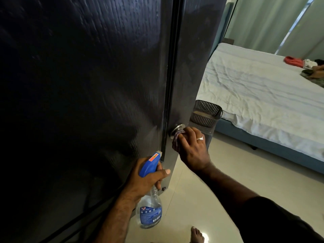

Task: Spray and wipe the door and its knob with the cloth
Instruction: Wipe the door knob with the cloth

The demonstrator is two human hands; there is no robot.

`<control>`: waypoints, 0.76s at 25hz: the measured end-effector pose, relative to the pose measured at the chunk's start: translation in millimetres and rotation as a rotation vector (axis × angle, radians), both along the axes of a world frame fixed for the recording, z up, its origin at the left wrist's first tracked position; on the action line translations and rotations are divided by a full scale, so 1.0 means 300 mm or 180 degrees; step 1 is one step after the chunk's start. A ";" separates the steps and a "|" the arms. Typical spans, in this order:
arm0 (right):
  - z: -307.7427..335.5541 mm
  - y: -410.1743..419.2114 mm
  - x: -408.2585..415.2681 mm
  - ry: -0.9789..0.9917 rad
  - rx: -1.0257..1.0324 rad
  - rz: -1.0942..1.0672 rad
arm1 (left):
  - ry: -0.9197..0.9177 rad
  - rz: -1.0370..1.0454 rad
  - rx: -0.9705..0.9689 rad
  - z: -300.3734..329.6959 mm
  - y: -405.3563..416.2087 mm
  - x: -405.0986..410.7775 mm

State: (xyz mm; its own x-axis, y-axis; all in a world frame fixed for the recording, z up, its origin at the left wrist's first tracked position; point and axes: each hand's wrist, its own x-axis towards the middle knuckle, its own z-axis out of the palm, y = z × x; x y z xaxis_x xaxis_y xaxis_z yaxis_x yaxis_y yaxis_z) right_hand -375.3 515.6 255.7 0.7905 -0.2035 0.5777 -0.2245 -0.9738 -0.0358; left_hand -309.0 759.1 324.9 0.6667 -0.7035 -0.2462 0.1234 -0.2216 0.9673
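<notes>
A dark wood-grain door (78,85) fills the left half of the view, standing open with its edge toward me. Its round silver knob (177,128) sticks out near the edge. My right hand (192,148) grips a purplish cloth (177,136) and presses it against the knob, covering its lower part. My left hand (143,179) holds a clear spray bottle (149,211) by the neck, below the knob. The bottle's blue trigger head (149,163) points up toward the door.
A bed (263,88) with a pale sheet stands to the right, with clothes (294,61) at its far end. A dark perforated basket (206,111) sits behind the door edge. The floor (219,181) is light tile, and my bare foot (197,235) shows at the bottom.
</notes>
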 end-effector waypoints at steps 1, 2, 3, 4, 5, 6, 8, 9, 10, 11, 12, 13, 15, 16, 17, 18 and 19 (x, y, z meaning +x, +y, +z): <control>0.000 0.001 -0.002 -0.0095 -0.0018 0.0058 | 0.0004 0.0015 -0.0033 0.002 0.005 0.007; 0.010 0.016 0.000 -0.0192 0.0087 0.0025 | 0.0013 0.0031 -0.0056 0.005 0.012 0.015; 0.029 0.037 0.002 -0.0284 0.0363 -0.0118 | 0.0005 0.0035 -0.0068 0.008 0.017 0.021; 0.053 0.059 0.009 -0.0351 0.0851 -0.0330 | -0.0020 0.0042 -0.0076 0.009 0.022 0.028; 0.056 0.065 0.027 -0.0411 0.1493 -0.0526 | -0.0032 0.0058 -0.0073 0.008 0.029 0.032; 0.074 0.069 0.043 -0.0431 0.2240 -0.0652 | -0.0011 0.0080 -0.0068 0.005 0.036 0.033; 0.102 0.040 0.073 -0.0453 0.3955 -0.0531 | 0.0053 0.0105 -0.0069 0.000 0.049 0.026; 0.123 0.015 0.081 -0.0392 0.4865 -0.0446 | 0.0043 0.0090 -0.0075 -0.004 0.049 0.024; 0.148 -0.002 0.085 -0.0132 0.5798 -0.0378 | 0.0008 0.0056 -0.0080 -0.006 0.047 0.021; 0.160 -0.012 0.078 0.0176 0.6658 -0.0284 | -0.0009 0.0024 -0.0080 -0.007 0.043 0.017; 0.155 -0.013 0.066 0.0353 0.7431 -0.0074 | -0.0013 -0.0010 -0.0072 -0.006 0.037 0.012; 0.142 -0.008 0.053 0.0356 0.8052 0.0197 | -0.0034 -0.0037 -0.0058 -0.004 0.029 0.006; 0.098 0.029 0.040 -0.0079 0.8849 0.0603 | -0.0134 -0.0053 0.0007 0.002 0.017 -0.001; 0.093 0.057 0.038 -0.0434 0.9054 0.0642 | -0.0174 -0.0021 0.0052 0.005 0.014 0.002; 0.093 0.090 0.041 -0.0871 0.9085 0.0507 | -0.0179 0.0034 0.0092 0.005 0.014 0.005; 0.103 0.124 0.048 -0.1354 0.8984 0.0348 | -0.0178 0.0074 0.0115 0.007 0.014 0.010; 0.108 0.155 0.057 -0.1869 0.8745 0.0164 | -0.0188 0.0103 0.0127 0.010 0.012 0.014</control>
